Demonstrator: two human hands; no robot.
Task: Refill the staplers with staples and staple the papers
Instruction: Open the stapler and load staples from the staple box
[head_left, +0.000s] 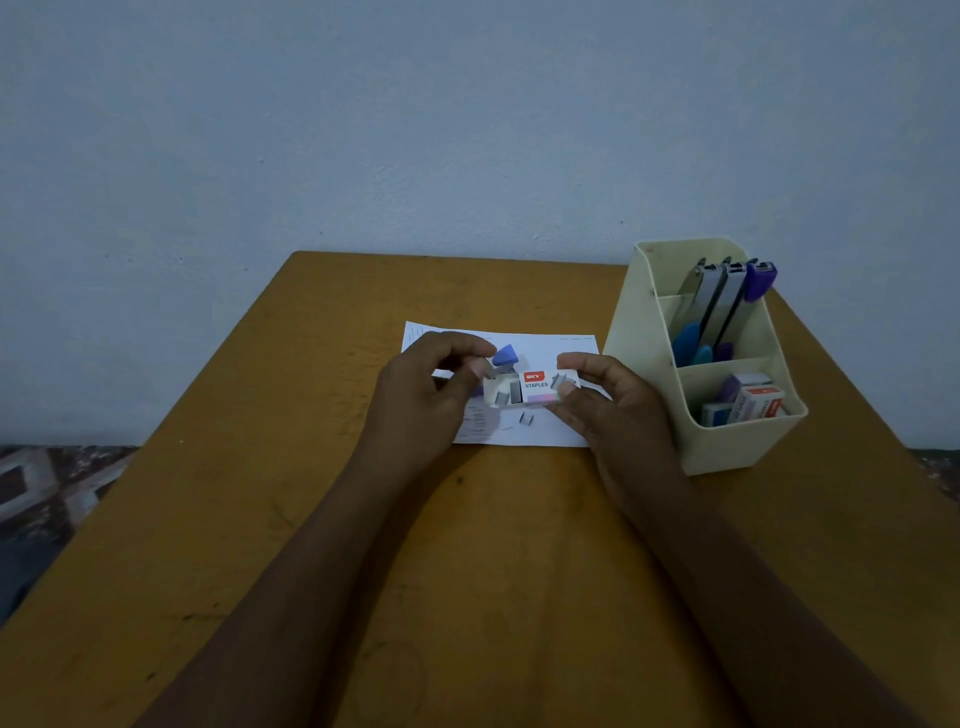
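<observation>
A small white staples box (535, 387) with a red label is slid open, its inner tray sticking out both sides with staple strips showing. My right hand (605, 397) pinches its right end. My left hand (434, 387) has fingertips at its left end; whether they pinch the tray or a staple strip I cannot tell. Behind the box a blue stapler (505, 356) lies on the white printed papers (545, 431), mostly hidden by my hands. A loose staple strip (526, 418) lies on the paper below the box.
A cream desk organiser (727, 441) stands at the right on the brown table (363, 519). Its back compartment holds several staplers (719, 306), blue and purple. Its front compartment holds more staple boxes (748, 402). A wall rises just behind the table.
</observation>
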